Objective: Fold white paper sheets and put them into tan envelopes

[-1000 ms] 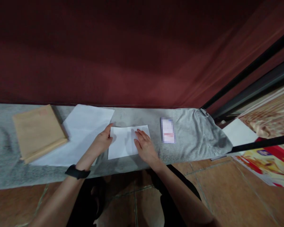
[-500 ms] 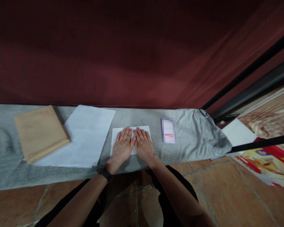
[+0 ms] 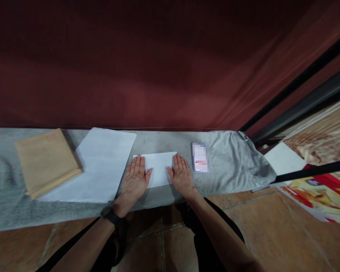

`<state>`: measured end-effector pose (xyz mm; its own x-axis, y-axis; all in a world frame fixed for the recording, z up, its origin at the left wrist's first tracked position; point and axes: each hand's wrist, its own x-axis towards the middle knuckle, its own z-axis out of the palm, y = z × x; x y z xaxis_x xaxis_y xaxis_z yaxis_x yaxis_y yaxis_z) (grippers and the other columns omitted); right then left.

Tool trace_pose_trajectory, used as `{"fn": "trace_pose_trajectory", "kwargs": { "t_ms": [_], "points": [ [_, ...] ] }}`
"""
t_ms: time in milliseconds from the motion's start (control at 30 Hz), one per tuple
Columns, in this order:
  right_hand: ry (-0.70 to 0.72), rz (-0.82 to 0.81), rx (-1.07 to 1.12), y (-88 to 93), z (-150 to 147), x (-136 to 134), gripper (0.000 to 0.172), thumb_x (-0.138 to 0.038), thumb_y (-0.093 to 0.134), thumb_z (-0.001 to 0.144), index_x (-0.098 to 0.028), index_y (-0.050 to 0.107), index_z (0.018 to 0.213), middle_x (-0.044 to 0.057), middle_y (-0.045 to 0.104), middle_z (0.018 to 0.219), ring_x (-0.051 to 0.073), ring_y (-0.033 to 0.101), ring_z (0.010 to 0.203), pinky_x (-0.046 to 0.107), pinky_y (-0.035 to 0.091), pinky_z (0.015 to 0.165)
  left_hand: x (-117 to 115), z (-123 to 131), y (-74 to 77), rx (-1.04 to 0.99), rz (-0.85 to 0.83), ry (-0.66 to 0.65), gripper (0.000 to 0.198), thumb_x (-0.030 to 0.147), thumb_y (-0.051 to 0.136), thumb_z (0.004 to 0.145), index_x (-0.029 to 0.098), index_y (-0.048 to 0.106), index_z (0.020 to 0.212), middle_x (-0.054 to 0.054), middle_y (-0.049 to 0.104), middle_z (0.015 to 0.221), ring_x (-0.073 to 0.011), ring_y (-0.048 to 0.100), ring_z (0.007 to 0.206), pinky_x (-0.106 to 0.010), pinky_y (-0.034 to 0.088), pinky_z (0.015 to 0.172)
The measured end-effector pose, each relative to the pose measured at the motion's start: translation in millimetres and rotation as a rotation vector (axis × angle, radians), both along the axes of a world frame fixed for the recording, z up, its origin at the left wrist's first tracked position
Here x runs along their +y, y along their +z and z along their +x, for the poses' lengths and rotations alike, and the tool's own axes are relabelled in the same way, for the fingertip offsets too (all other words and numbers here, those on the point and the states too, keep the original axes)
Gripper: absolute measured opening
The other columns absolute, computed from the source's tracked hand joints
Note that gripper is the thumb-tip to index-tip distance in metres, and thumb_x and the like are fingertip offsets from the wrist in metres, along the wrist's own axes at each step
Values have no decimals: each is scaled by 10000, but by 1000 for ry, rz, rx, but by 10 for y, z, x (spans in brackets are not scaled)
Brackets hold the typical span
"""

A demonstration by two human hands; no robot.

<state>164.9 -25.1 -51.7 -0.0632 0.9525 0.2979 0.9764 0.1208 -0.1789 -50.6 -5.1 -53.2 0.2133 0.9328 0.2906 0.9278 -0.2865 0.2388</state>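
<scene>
One white, rectangular paper [image 3: 159, 170] is laid between the long edges of the fuzzy grey surface [image 3: 229, 162], its ends covered by the left hand [image 3: 135, 180] and right hand [image 3: 182, 179], fingers [image 3: 138, 164] straight and released.

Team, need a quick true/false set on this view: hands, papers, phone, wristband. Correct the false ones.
1. The left hand lies flat over the left edge of the small white sheet. True.
2. The phone is under the right hand. False: the phone lies on the gray cloth, to the right of the right hand.
3. The brown packet overlaps the large white sheet. True.
4. The black band is on the right wrist. False: the black band is on the left one.
5. Part of the small white sheet shows between the two hands. True.
</scene>
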Motion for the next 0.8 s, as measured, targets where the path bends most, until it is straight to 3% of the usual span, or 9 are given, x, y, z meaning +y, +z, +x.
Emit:
{"fn": "trace_pose_trajectory", "kwargs": {
  "t_ms": [200, 333, 467, 567, 800],
  "points": [
    [-21, -58, 68, 149, -37, 14, 577, -364, 353, 1087, -46, 367, 1569, 195, 361, 1626, 303, 327, 1529, 521, 264, 1251, -73, 33, 102, 0, 41, 27, 639, 353, 284, 1025, 20, 344, 1567, -228, 356, 1624, -318, 259, 1557, -569, 193, 1268],
    [132, -120, 166, 282, -271, 89, 535, -355, 279, 1098, -132, 395, 1570, 96, 338, 1657, 236, 291, 1549, 465, 246, 1274, -53, 285, 179, 51, -13, -111, 604, 272, 287, 1013, 61, 347, 1576, -171, 374, 1632, -283, 216, 1572, -545, 196, 1278],
    [217, -191, 175, 268, -445, 131, 529, -360, 266, 1106, -156, 373, 1582, 74, 392, 1634, 191, 324, 1534, 422, 240, 1280, -10, 447, 95, 96, -92, -185, 610, 192, 338, 962, 65, 391, 1556, -176, 374, 1631, -278, 236, 1566, -530, 230, 1271],
    [210, -180, 132, 201, -390, 132, 537, -389, 309, 1103, -149, 377, 1579, 88, 381, 1637, 208, 318, 1537, 436, 226, 1282, -1, 407, 48, 103, -80, -177, 604, 190, 304, 971, 35, 393, 1548, -188, 352, 1638, -278, 229, 1568, -519, 216, 1276],
    [102, -86, 55, 92, -114, 72, 622, -429, 386, 1086, -72, 323, 1591, 165, 337, 1647, 268, 316, 1535, 462, 257, 1257, -1, 142, 98, 76, -44, -67, 619, 325, 284, 1021, 6, 382, 1543, -214, 343, 1633, -294, 274, 1551, -497, 222, 1272]
  ]
}}
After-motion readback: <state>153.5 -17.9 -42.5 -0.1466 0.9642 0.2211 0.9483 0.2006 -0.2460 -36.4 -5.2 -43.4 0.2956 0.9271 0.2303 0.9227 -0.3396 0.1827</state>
